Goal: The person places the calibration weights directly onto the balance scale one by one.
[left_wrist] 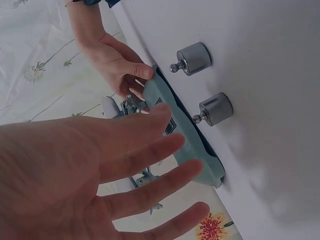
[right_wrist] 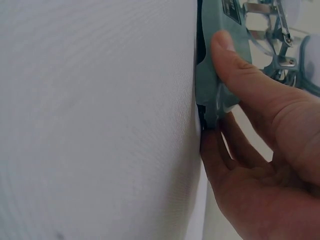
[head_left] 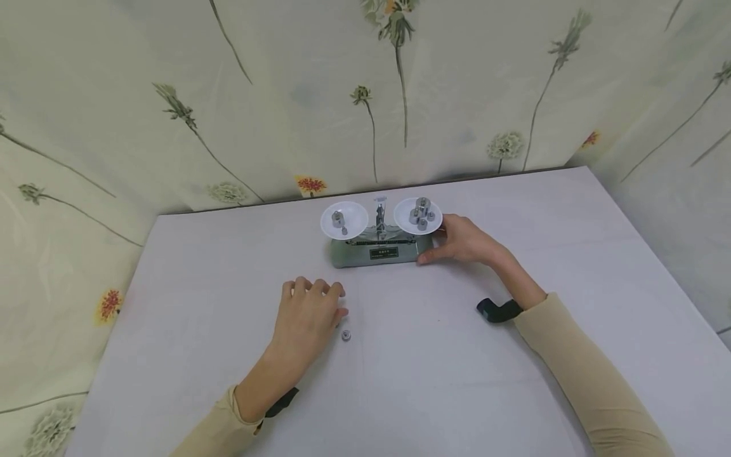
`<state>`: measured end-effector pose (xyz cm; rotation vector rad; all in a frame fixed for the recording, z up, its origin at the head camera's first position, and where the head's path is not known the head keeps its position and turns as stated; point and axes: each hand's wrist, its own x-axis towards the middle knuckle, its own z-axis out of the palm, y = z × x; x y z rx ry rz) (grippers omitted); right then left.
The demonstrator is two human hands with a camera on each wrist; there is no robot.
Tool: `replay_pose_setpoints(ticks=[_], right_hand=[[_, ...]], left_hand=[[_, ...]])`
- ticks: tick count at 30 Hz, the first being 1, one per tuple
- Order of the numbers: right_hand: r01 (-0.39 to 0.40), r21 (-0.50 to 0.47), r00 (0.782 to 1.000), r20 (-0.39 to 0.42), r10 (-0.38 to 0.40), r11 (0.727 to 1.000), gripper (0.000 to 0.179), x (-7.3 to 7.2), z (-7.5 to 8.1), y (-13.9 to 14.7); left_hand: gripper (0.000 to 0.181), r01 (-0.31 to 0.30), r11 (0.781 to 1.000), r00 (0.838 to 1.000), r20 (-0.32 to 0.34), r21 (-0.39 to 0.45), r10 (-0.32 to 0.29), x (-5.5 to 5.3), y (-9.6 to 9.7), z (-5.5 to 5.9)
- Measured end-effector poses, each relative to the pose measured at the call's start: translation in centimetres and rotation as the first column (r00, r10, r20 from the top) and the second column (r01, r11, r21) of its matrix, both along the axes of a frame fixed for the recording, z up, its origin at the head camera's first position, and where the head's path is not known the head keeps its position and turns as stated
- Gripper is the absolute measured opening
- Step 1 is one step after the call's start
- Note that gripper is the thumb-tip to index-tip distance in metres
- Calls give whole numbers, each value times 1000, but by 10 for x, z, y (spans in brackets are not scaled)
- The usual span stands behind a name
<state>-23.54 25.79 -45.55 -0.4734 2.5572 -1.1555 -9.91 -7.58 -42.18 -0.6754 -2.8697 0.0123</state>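
Observation:
A green balance scale (head_left: 355,255) stands toward the back of the table. My right hand (head_left: 468,241) grips the right end of its base, with the thumb (right_wrist: 240,67) along the front and the fingers behind and beneath. Two metal weights sit on the left pan (head_left: 358,214), and several on the right pan (head_left: 403,216). Nearer the front, my left hand (head_left: 305,317) hovers with its fingers spread and nothing in them. Beside its thumb are two knobbed metal weights on the table, one (left_wrist: 195,59) next to the other (left_wrist: 217,109); the head view shows one (head_left: 346,335) plainly, the other mostly hidden.
The table (head_left: 457,381) has a white cover. Directly behind its back edge hangs a flower-printed cloth (head_left: 320,95), which also runs along both sides. Each wrist carries a black device, such as the right one's mount (head_left: 498,311).

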Motion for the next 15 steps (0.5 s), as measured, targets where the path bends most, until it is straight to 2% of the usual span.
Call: replay_pose_setpoints(ticks=[7, 15], right_hand=[[-2, 1, 1000, 1, 2, 1000, 89, -1, 0, 1], [1, -14, 1000, 9, -1, 1000, 89, 0, -1, -1]], left_hand=[[30, -20, 1000, 998, 53, -6, 20, 1, -1, 0], [32, -13, 1000, 995, 99, -15, 15, 4, -2, -4]])
